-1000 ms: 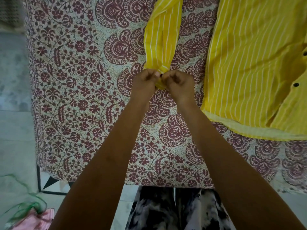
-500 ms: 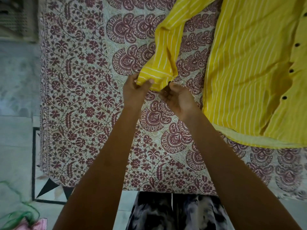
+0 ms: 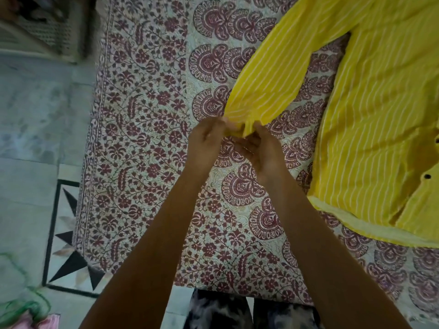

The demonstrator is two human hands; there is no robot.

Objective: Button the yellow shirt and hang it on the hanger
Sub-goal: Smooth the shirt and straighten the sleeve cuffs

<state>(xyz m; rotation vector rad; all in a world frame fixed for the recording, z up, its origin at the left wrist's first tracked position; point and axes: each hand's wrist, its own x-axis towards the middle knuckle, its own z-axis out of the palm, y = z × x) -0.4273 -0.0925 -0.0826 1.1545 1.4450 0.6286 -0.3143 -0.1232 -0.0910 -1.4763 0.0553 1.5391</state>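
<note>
Yellow shirt (image 3: 370,119), white-striped, lies spread on the printed bedsheet (image 3: 152,148), filling the view from 12 to 4 o'clock. Its front is partly open, with two dark buttons (image 3: 427,176) showing along the edge at 3 o'clock and a pale hem at 4 o'clock. One sleeve (image 3: 268,74) runs from the shoulder at 1 o'clock down to the centre, where its cuff end is lifted off the sheet. My left hand (image 3: 205,141) has its fingers closed on the left corner of that cuff; my right hand (image 3: 263,150) pinches the right side of the same cuff, palm turned partly up. The two hands sit just beside each other, the bunched cloth between them. Whether a cuff button is under my fingertips, I cannot tell. Bedsheet: cream with maroon floral and paisley print, its edge at 6 o'clock. Marble floor (image 3: 31,129) with a black star inlay at 8 o'clock. My patterned trousers (image 3: 218,309) at 6 o'clock.
</note>
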